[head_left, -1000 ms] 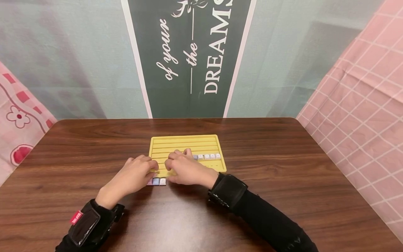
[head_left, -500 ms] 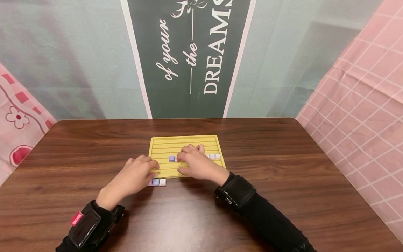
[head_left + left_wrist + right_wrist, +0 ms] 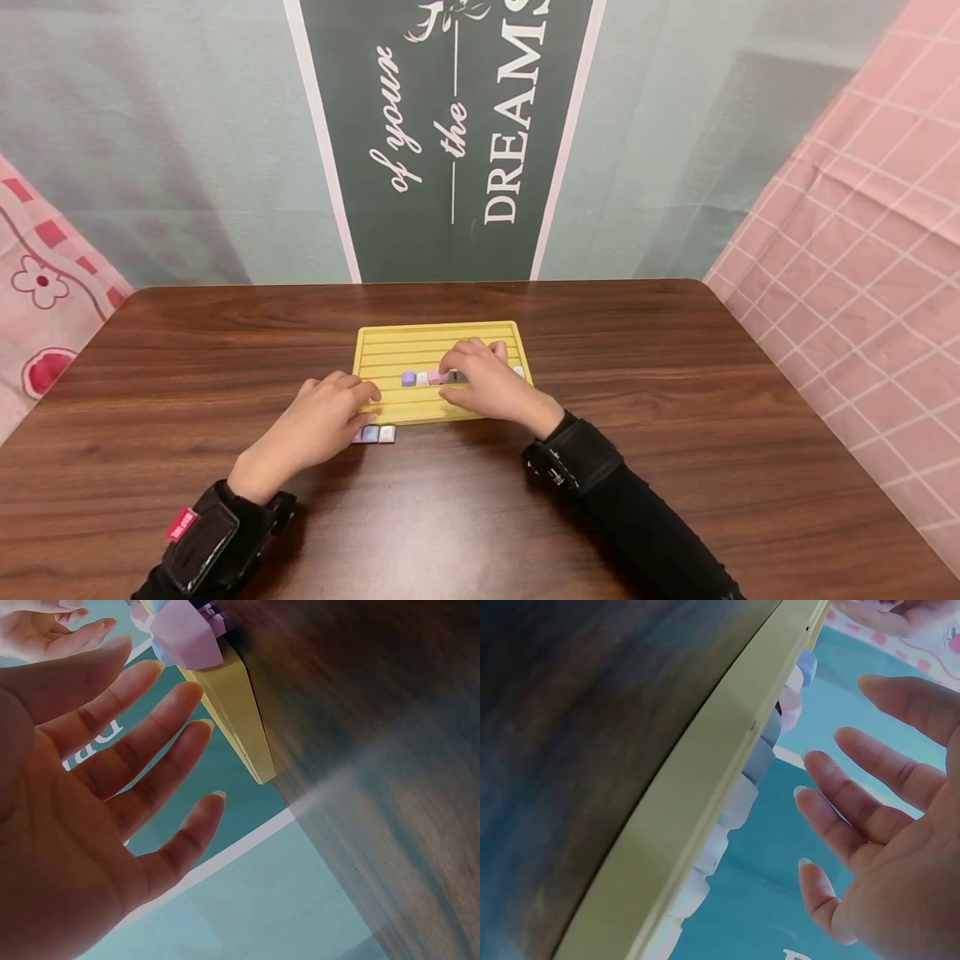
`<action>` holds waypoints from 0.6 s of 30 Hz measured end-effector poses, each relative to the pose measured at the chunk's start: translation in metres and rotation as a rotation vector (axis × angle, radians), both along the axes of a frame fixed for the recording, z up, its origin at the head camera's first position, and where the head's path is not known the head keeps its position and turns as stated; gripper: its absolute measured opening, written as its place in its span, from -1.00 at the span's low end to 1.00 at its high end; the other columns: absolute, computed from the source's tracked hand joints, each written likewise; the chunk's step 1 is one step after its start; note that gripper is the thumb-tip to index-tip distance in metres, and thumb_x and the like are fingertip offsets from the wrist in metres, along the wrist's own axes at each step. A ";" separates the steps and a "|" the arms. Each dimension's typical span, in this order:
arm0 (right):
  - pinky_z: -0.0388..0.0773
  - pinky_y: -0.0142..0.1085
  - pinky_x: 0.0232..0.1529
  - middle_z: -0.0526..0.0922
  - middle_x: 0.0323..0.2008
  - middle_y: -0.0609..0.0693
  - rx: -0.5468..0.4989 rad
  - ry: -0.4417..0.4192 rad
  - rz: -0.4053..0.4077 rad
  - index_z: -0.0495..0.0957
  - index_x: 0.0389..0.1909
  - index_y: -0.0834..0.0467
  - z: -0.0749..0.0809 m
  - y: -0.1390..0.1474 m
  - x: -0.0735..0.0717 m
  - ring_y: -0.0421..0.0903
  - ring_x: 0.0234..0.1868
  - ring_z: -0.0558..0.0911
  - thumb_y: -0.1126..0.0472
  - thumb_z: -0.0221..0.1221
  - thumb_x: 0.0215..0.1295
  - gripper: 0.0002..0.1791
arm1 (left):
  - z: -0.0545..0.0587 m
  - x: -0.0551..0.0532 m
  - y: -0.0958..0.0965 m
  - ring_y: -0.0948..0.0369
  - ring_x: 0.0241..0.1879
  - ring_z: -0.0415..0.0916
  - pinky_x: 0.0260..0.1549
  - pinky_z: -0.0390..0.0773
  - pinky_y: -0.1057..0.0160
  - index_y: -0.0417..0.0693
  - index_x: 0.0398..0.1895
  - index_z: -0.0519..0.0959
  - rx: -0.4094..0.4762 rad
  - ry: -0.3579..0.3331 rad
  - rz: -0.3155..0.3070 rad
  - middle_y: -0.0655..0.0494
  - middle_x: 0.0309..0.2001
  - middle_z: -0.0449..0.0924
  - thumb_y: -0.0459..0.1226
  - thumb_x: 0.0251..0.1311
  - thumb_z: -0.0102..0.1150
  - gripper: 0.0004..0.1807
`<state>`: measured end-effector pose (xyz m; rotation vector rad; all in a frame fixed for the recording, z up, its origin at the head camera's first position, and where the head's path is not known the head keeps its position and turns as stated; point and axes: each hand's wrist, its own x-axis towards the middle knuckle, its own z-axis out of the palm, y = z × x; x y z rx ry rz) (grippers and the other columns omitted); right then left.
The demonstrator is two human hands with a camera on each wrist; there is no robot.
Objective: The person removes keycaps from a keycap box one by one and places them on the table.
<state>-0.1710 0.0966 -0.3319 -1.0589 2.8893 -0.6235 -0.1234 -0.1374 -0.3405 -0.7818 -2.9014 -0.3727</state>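
A yellow ridged tray (image 3: 408,408) lies on the table, bearing a row of keycaps; a purple keycap (image 3: 408,379) sits at the row's left end. My right hand (image 3: 495,385) hovers over the row and hides part of it. In the right wrist view its fingers (image 3: 855,791) are loosely bent, apart from the grey and white keycaps (image 3: 739,802). At the tray's left front corner is my left hand (image 3: 318,421), fingers relaxed. Near it, several keycaps (image 3: 378,434) line the tray's front edge, partly hidden; the left wrist view shows a pink keycap (image 3: 187,634) beyond the fingers.
The brown wooden table (image 3: 637,417) reaches back to a grey-green printed curtain (image 3: 450,208). Pink checked cloth (image 3: 862,250) hangs at the right, and patterned pink cloth (image 3: 45,292) at the left.
My right hand has moved to the right along the row, uncovering the purple, white and pink keycaps at its left end. The left hand has stayed in place.
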 end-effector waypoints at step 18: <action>0.08 -0.13 -0.23 0.55 -0.23 -0.05 -0.053 0.020 -0.055 0.58 -0.25 0.16 -0.004 0.010 -0.003 -0.08 -0.11 0.43 0.15 0.27 0.06 -0.76 | 0.002 0.000 0.002 0.10 -0.24 0.44 -0.34 0.31 0.06 -0.09 -0.24 0.55 0.010 0.024 -0.015 0.09 -0.33 0.54 -0.32 0.00 0.30 -0.78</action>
